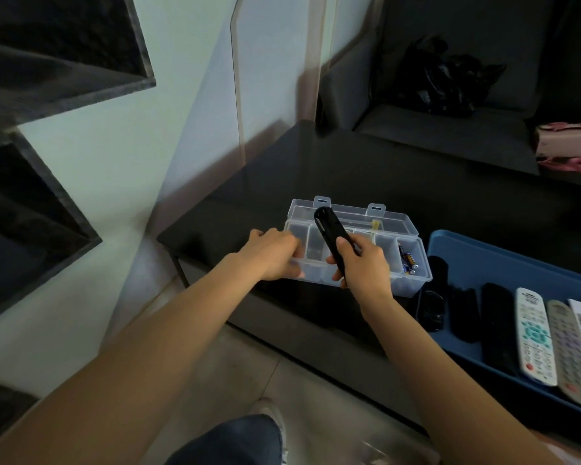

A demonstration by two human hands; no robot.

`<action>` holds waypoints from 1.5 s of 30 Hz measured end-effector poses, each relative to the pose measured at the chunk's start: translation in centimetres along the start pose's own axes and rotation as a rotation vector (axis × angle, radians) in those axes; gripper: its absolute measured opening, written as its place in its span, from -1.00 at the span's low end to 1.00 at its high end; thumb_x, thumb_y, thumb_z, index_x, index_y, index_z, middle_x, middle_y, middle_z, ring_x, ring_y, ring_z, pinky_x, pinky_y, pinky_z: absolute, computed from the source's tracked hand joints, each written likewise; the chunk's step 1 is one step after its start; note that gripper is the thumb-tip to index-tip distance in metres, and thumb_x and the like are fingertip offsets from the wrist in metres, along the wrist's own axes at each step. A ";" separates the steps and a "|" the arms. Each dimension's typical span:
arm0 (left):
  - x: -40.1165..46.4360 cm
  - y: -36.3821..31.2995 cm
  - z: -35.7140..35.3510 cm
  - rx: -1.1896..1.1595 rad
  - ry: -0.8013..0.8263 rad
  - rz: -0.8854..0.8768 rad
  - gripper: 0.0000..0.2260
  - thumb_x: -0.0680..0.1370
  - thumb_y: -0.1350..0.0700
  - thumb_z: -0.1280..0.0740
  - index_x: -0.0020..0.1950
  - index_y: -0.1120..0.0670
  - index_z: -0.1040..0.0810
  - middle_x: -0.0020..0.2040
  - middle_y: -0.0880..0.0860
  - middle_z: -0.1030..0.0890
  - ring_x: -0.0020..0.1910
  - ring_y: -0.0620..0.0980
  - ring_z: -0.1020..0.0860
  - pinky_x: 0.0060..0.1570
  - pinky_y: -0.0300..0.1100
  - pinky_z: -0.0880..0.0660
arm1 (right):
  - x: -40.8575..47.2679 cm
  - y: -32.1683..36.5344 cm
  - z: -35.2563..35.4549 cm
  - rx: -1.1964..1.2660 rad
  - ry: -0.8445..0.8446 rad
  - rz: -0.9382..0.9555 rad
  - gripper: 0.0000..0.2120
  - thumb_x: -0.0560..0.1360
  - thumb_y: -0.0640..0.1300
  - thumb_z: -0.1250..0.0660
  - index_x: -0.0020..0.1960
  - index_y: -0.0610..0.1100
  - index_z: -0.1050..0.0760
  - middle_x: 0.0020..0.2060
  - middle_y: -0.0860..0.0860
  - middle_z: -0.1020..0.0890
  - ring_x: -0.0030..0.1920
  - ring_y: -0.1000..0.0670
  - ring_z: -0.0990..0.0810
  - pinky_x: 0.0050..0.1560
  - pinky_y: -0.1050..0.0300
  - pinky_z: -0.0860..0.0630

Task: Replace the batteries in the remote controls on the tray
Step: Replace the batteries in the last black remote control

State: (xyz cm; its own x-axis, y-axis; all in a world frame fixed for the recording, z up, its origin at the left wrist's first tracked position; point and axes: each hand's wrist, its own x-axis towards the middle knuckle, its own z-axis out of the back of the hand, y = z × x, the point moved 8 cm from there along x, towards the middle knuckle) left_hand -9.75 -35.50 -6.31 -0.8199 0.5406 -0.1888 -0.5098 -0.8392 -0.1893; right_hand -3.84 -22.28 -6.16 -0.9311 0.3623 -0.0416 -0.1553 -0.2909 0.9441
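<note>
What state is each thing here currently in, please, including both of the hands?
Compartment box: lid open, on the black table.
Batteries: lying in the box's rightmost compartment.
Black remote: gripped, lifted over the box.
Right hand: holds the black remote.
Left hand: fingers in the left compartments; any hold hidden.
Blue tray: holds a row of remotes.

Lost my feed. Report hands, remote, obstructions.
Right hand grips black remote over the clear box. Left hand reaches into the box's left end. Batteries in right compartment. Nothing blocking.
</note>
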 end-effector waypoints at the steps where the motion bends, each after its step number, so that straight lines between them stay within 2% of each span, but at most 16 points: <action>1: -0.2 0.0 -0.3 -0.002 0.026 -0.001 -0.82 0.52 -0.06 -0.28 0.02 0.02 -0.48 0.00 -0.01 -0.49 0.09 0.01 -0.40 0.19 0.03 -0.22 | 0.0 0.0 0.0 -0.005 0.003 -0.002 -0.83 0.62 -0.08 -0.17 0.12 -0.09 -0.49 -0.21 -0.06 -0.64 -0.42 0.09 -0.52 -0.43 0.27 -0.41; 6: -0.6 -0.3 -0.3 0.008 0.050 -0.001 -0.81 0.57 -0.02 -0.21 0.00 0.05 -0.53 -0.07 0.01 -0.55 0.05 0.02 -0.47 0.34 0.14 -0.11 | 0.1 0.0 -0.2 -0.031 0.026 -0.007 -0.77 0.61 -0.07 -0.18 0.23 -0.08 -0.47 -0.20 -0.03 -0.63 -0.40 0.10 -0.53 -0.40 0.27 -0.41; 11: -1.3 -0.5 2.6 0.049 -0.156 0.002 -0.82 0.49 -0.07 -0.35 0.04 -0.06 -0.59 -0.02 -0.04 -0.62 0.16 0.00 -0.46 0.39 0.26 0.09 | 0.3 0.1 -0.3 -0.058 0.051 0.001 -0.75 0.61 -0.07 -0.18 0.25 -0.07 -0.46 -0.23 0.00 -0.62 -0.41 0.10 -0.53 -0.42 0.29 -0.42; 13: -1.8 -0.7 3.6 0.118 -0.281 0.002 -0.81 0.47 -0.10 -0.35 0.03 -0.09 -0.61 -0.04 -0.05 -0.60 0.18 -0.01 -0.42 0.38 0.22 0.02 | 0.2 0.2 -0.4 -0.072 0.053 0.006 -0.74 0.62 -0.07 -0.17 0.27 -0.08 -0.45 -0.23 0.00 -0.61 -0.39 0.11 -0.53 -0.44 0.32 -0.42; 16: -2.2 -1.1 4.2 0.076 -0.412 -0.031 -0.86 0.52 -0.04 -0.31 -0.01 -0.05 -0.62 -0.08 -0.03 -0.61 0.04 -0.04 -0.49 0.19 -0.01 -0.31 | 0.0 0.4 -0.5 -0.071 0.053 0.004 -0.73 0.62 -0.08 -0.17 0.28 -0.09 -0.44 -0.16 -0.03 -0.61 -0.33 0.13 -0.53 -0.52 0.42 -0.37; 18: -2.6 -0.8 4.8 -0.233 -0.521 -0.022 -0.87 0.53 0.04 -0.31 -0.07 0.05 -0.62 -0.17 0.00 -0.62 -0.20 -0.14 -0.53 -0.08 -0.27 -0.46 | -0.2 0.5 -0.6 -0.051 0.066 -0.008 -0.74 0.62 -0.08 -0.18 0.28 -0.09 -0.45 -0.14 -0.05 -0.62 -0.33 0.13 -0.53 -0.51 0.41 -0.37; 19: -2.7 -0.5 5.2 -0.419 -0.577 0.020 -0.86 0.54 0.07 -0.31 -0.08 0.10 -0.61 -0.21 0.01 -0.61 -0.30 -0.19 -0.51 -0.23 -0.40 -0.43 | -0.3 0.6 -0.4 -0.033 0.075 -0.018 -0.75 0.62 -0.09 -0.18 0.27 -0.08 -0.45 -0.16 -0.05 -0.62 -0.34 0.11 -0.53 -0.48 0.37 -0.40; 21: -2.8 0.4 4.7 -0.830 -0.625 0.146 -0.85 0.57 0.11 -0.27 -0.04 0.15 -0.58 -0.23 -0.02 -0.58 -0.32 -0.22 -0.51 -0.33 -0.50 -0.41 | -0.6 0.4 -0.1 0.036 0.105 -0.063 -0.78 0.62 -0.10 -0.18 0.23 -0.07 -0.47 -0.20 -0.04 -0.63 -0.38 0.08 -0.52 -0.41 0.27 -0.44; 26: -1.5 -2.6 1.1 -1.985 -0.425 0.268 -0.85 0.61 0.15 -0.19 -0.03 0.17 -0.52 -0.27 0.04 -0.55 -0.29 -0.13 -0.50 -0.29 -0.33 -0.47 | -1.8 -0.3 1.9 0.309 0.195 -0.186 -0.86 0.63 -0.12 -0.16 0.06 -0.07 -0.49 -0.19 -0.09 -0.65 -0.38 0.04 -0.50 -0.37 0.20 -0.41; 29: -0.4 -5.6 0.1 -2.250 -0.321 0.275 -0.85 0.59 0.19 -0.18 -0.10 0.20 -0.49 -0.33 0.06 -0.51 -0.42 -0.14 -0.45 -0.47 -0.36 -0.37 | -2.3 -0.9 3.5 0.364 0.228 -0.208 -0.86 0.63 -0.10 -0.16 0.03 -0.03 -0.49 -0.20 -0.08 -0.64 -0.38 0.05 -0.49 -0.39 0.22 -0.40; 32: 0.7 -8.2 0.0 -2.192 -0.301 0.236 -0.81 0.58 0.21 -0.15 -0.20 0.18 -0.45 -0.32 0.06 -0.50 -0.56 -0.19 -0.34 -0.62 -0.39 -0.21 | -2.4 -1.7 5.4 0.373 0.232 -0.227 -0.86 0.63 -0.10 -0.16 0.06 -0.05 -0.49 -0.19 -0.09 -0.64 -0.37 0.04 -0.49 -0.40 0.23 -0.40; 36: 1.5 -10.0 0.0 -1.925 -0.358 0.201 -0.83 0.59 0.20 -0.18 -0.15 0.17 -0.51 -0.26 0.04 -0.54 -0.54 -0.19 -0.29 -0.60 -0.41 -0.17 | -2.0 -2.5 8.0 0.386 0.196 -0.210 -0.86 0.62 -0.10 -0.16 0.08 -0.06 -0.49 -0.17 -0.11 -0.64 -0.37 0.04 -0.49 -0.40 0.22 -0.39; 38: 1.7 -10.6 0.0 -1.787 -0.426 0.163 -0.91 0.57 0.16 -0.26 0.00 0.14 -0.53 -0.21 0.01 -0.53 -0.47 -0.21 -0.34 -0.53 -0.42 -0.27 | -1.7 -2.8 9.0 0.393 0.184 -0.207 -0.85 0.62 -0.10 -0.16 0.08 -0.06 -0.49 -0.15 -0.12 -0.64 -0.38 0.04 -0.49 -0.41 0.23 -0.39; 40: 1.7 -10.9 -0.1 -1.644 -0.495 0.181 -0.83 0.53 0.11 -0.33 0.09 0.10 -0.49 -0.19 -0.03 -0.54 -0.37 -0.21 -0.43 -0.40 -0.39 -0.39 | -1.6 -3.1 9.7 0.397 0.184 -0.213 -0.83 0.62 -0.09 -0.16 0.12 -0.08 -0.49 -0.13 -0.14 -0.64 -0.38 0.05 -0.49 -0.43 0.25 -0.39; 43: 1.5 -11.3 0.4 -1.447 -0.599 0.177 -0.86 0.51 0.07 -0.36 0.02 0.08 -0.49 -0.14 0.01 -0.61 -0.18 -0.11 -0.57 -0.17 -0.22 -0.50 | -1.6 -3.4 10.4 0.393 0.191 -0.192 -0.83 0.63 -0.09 -0.16 0.14 -0.07 -0.48 -0.14 -0.13 -0.64 -0.38 0.06 -0.49 -0.44 0.27 -0.40; 45: 1.6 -11.8 0.9 -1.353 -0.635 0.132 -0.90 0.52 0.07 -0.34 -0.01 0.04 -0.51 -0.07 0.04 -0.63 -0.08 -0.06 -0.59 -0.12 -0.17 -0.51 | -1.6 -3.6 10.9 0.385 0.192 -0.165 -0.82 0.62 -0.09 -0.16 0.16 -0.08 -0.48 -0.15 -0.12 -0.64 -0.38 0.06 -0.49 -0.44 0.27 -0.40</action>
State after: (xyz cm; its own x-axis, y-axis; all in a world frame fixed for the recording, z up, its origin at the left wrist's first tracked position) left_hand -5.31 -24.81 -3.52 -0.9938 0.0547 0.0964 -0.0965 0.0008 -0.9953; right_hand 1.81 -12.17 -5.96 -0.9541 0.1954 -0.2269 -0.2063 0.1205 0.9710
